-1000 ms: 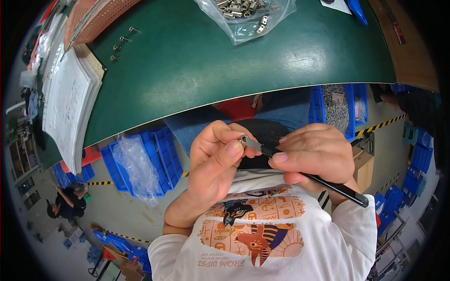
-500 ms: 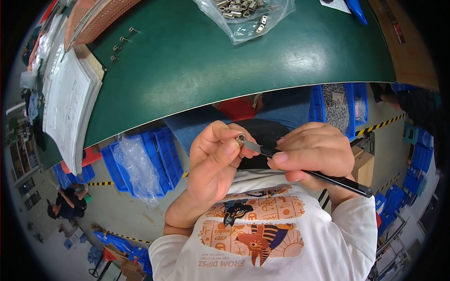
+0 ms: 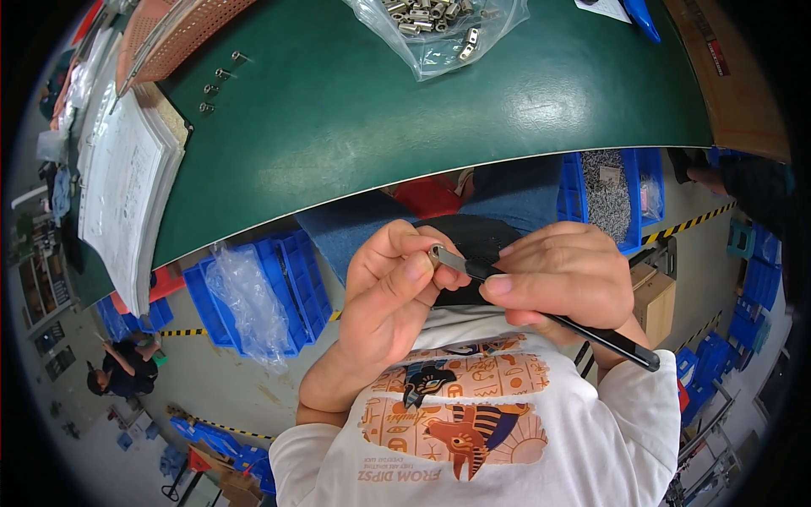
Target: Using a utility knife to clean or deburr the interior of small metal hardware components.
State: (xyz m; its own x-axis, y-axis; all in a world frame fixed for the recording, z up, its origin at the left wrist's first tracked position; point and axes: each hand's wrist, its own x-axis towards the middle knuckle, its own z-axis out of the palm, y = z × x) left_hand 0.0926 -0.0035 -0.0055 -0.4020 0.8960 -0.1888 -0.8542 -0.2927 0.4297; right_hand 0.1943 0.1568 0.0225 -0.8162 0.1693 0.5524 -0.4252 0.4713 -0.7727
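Above my lap, my left hand (image 3: 380,296) pinches a small hollow metal fitting (image 3: 435,251) between thumb and fingers, its open end facing up. My right hand (image 3: 570,275) is closed around a knife (image 3: 610,340) with a long black handle and a short flat metal blade. The blade meets the rim of the fitting; how far its tip goes in cannot be made out. A clear plastic bag (image 3: 428,61) of similar metal fittings lies open at the far side of the green table. Several small metal fittings (image 3: 223,73) stand apart at the table's left.
The green table (image 3: 355,135) curves across in front of me. A stack of papers (image 3: 127,190) and a pinkish perforated basket (image 3: 173,42) are at its left. Blue bins (image 3: 291,287) stand below on the left, another blue bin (image 3: 573,190) on the right. A person (image 3: 127,367) is far left.
The rear end of the knife's handle has swung down and slightly left as my right hand shifted a little. My left hand still holds the fitting in nearly the same place.
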